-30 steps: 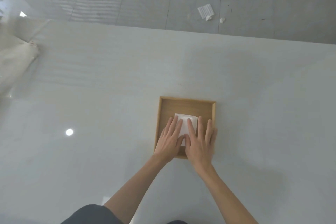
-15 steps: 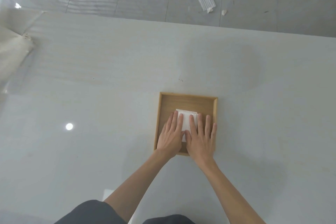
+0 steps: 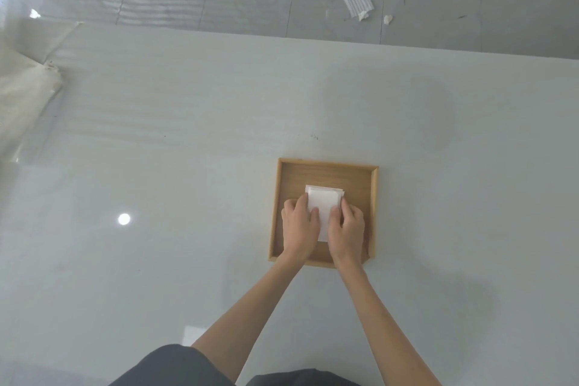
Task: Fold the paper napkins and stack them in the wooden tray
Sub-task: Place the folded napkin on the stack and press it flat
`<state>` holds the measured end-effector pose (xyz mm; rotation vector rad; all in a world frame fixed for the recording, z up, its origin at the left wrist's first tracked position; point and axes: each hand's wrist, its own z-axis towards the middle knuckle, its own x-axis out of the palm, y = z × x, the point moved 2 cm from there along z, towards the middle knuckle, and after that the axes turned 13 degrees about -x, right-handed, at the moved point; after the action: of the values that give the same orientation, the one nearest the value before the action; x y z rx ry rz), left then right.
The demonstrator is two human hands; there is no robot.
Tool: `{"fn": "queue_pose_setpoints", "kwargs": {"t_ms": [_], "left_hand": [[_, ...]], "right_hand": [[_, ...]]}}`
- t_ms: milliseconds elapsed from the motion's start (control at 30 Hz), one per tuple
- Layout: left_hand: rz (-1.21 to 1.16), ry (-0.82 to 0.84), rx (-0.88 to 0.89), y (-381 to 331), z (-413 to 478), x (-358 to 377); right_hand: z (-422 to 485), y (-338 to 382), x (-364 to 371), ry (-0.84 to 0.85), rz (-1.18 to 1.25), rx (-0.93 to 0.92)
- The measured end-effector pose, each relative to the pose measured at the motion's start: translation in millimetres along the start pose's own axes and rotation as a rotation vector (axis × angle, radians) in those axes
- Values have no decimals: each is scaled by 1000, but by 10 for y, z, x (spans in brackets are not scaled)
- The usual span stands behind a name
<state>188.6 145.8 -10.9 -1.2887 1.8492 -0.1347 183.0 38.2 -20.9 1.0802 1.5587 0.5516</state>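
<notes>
A square wooden tray (image 3: 326,168) lies on the pale grey table, near the middle of the view. Inside it rests a small stack of folded white napkins (image 3: 324,204). My left hand (image 3: 299,226) curls around the stack's left side, thumb on top. My right hand (image 3: 347,227) does the same on the right side. Both hands pinch the stack from its two sides. The near part of the stack is hidden under my hands.
A cream cloth or bag (image 3: 22,97) lies at the table's left edge. Beyond the far table edge is a tiled floor with a white ribbed scrap (image 3: 358,3) and small paper bits. Bare table surface surrounds the tray.
My hands lay flat with fingers spread over the napkins. Now the fingers have curled in and grip the stack's left and right sides. More of the stack's top shows.
</notes>
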Motion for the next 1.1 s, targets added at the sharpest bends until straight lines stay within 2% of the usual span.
{"fn": "queue_pose_setpoints", "kwargs": {"t_ms": [133, 233, 333, 400, 433, 500, 600, 1000, 1100], "left_hand": [[-68, -32, -46, 53, 14, -16], [-52, -26, -2, 45, -44, -43], [58, -235, 121, 30, -159, -173], [126, -383, 44, 117, -180, -286], [135, -404, -29, 199, -162, -321], [129, -327, -133, 378, -105, -358], [48, -173, -136, 527, -54, -372], [-8, -106, -33, 502, 103, -436], [55, -129, 55, 550, 3, -452]], "right_hand": [[-11, -29, -57, -13, -30, 44], [-33, -51, -76, 6, -59, -35], [-86, -35, -279, -188, -212, -105], [-156, -60, -449, -299, -319, -79], [-197, -101, -502, -297, -337, -37], [-271, -196, -562, -242, -317, 67], [-331, -303, -605, -223, -304, 96], [-191, -328, -644, -225, -265, 51], [-304, -334, -657, -184, -313, -86]]}}
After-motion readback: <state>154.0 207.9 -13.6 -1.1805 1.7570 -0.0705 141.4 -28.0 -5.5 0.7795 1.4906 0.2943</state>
